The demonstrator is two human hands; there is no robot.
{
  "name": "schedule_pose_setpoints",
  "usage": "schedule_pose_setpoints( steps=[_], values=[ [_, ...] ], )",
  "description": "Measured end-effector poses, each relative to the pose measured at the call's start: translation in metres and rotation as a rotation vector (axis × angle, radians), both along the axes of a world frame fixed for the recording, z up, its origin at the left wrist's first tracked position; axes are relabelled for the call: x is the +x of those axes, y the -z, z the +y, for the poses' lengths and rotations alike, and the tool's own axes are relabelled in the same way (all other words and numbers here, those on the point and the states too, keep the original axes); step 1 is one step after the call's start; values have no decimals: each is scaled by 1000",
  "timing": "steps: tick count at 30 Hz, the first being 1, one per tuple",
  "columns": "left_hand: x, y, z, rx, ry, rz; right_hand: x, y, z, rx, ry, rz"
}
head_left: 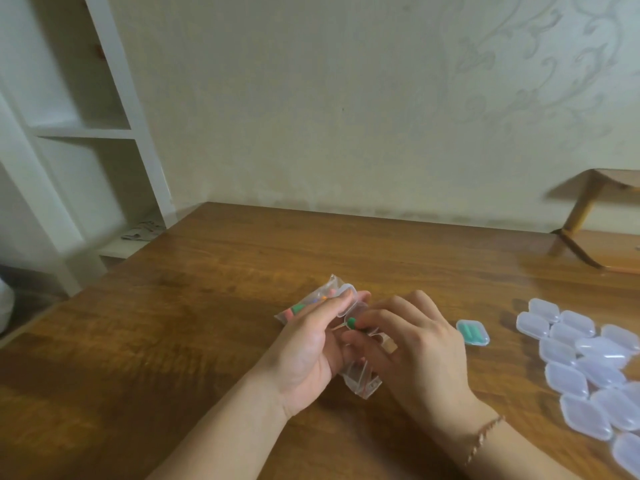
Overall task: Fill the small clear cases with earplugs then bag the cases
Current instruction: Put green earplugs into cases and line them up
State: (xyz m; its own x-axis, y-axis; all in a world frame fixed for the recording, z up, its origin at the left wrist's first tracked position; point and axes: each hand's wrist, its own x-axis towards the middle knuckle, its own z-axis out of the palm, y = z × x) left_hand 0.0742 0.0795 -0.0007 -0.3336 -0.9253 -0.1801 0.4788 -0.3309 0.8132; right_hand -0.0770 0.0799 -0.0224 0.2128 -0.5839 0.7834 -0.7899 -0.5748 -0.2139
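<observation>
My left hand (311, 344) holds an open small clear case (348, 299) above the wooden table (207, 306). My right hand (415, 351) pinches a green earplug (352, 322) right beside that case. A clear plastic bag (362, 379) hangs below and between both hands; I cannot tell which hand holds it. Behind my left hand lies a bag of coloured earplugs (298, 308), partly hidden by my fingers. A closed case with green earplugs (472, 332) lies to the right of my right hand.
Several empty clear cases (588, 368) are heaped at the table's right edge. A small wooden stand (585, 216) sits at the back right. White shelves (86, 133) stand at the left beyond the table.
</observation>
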Motion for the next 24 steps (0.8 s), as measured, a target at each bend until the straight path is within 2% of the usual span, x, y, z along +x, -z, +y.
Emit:
schedule_pose_setpoints(
  steps=[6,10,13,16,24],
  values=[
    [17,-6,-11,-15,-135,-6,-17,-11,8,108,-29,-167],
    [32,-11,-22,26,-326,74,-37,-9,8,262,29,58],
    [37,-8,-28,82,-383,74,-41,2,2,373,-70,275],
    [35,-4,-30,137,-378,44,-35,10,-1,531,-170,353],
    [30,-2,-30,157,-417,21,-7,19,-9,390,-88,321]
  ],
)
